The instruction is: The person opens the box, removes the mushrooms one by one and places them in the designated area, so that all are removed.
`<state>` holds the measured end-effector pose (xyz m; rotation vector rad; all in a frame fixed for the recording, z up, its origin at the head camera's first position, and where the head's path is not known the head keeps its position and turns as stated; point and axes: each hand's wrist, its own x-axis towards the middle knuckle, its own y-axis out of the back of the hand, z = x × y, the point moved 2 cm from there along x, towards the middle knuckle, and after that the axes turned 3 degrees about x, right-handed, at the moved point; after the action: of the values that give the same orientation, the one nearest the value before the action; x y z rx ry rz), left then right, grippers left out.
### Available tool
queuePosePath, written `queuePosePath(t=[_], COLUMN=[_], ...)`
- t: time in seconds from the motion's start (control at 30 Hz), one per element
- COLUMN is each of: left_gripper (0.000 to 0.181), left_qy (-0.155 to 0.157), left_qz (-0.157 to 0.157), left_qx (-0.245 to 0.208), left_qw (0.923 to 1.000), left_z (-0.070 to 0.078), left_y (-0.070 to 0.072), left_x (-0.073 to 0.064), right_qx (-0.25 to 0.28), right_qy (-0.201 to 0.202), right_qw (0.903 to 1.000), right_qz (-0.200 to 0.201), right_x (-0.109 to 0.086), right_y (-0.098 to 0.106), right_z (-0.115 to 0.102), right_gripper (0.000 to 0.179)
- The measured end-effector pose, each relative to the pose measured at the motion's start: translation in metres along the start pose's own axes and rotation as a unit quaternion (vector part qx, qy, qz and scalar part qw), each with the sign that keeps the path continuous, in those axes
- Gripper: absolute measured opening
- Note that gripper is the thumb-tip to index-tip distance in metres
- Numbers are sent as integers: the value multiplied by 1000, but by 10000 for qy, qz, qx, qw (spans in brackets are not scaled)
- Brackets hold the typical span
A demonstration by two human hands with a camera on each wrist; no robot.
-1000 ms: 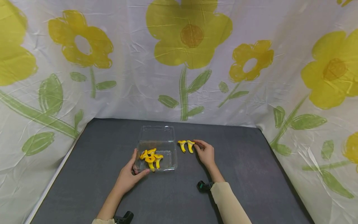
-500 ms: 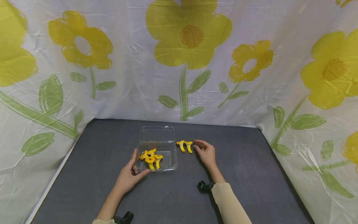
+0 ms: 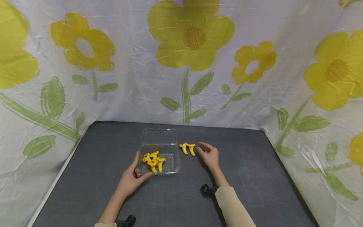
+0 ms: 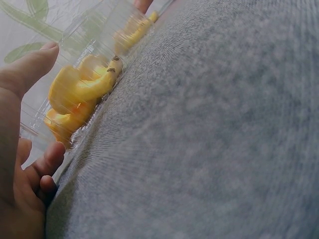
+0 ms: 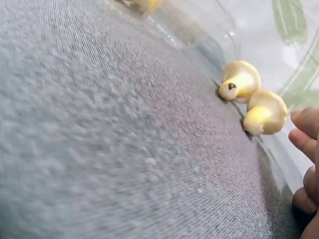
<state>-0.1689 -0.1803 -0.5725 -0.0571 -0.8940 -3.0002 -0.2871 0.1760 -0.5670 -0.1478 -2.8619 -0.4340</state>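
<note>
A clear plastic clamshell box stands on the dark table with its lid raised toward the back. Several yellow chanterelle mushrooms lie inside, mostly on the left. At the box's front left corner, my left hand holds it between thumb and fingers; in the left wrist view the thumb shows beside the wall. Two more chanterelles lie side by side, right of the box. My right hand rests just right of them, fingers loosely bent, with a small gap in the right wrist view.
The dark grey table reaches back to a white curtain printed with yellow flowers, which also hangs along both sides. Black wrist devices sit on both forearms.
The two loose chanterelles have shifted slightly left, toward the box. My right fingers, which touched the right one, now stand apart from it. The left hand and box stay put.
</note>
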Motion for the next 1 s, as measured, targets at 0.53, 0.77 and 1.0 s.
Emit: queuePosePath(t=[0.53,0.77,1.0], left_gripper=[115,112,113], left_qy=[68,-126,2], left_qz=[14,93,-27], left_qx=[125,83,105], left_qw=[9999,9998,9999], left_z=[-1,0,2], left_y=[-1,0,1], left_x=[0,-2,0], right_qx=[434,936,1074], right_qy=[291,452,599], right_qw=[9986,9944,9915], right_qz=[-49,-193,-433], right_x=[-20,-26,-33], right_y=[-12,-32,-52], right_z=[-23,-45,-69], right_gripper=[26,26,26])
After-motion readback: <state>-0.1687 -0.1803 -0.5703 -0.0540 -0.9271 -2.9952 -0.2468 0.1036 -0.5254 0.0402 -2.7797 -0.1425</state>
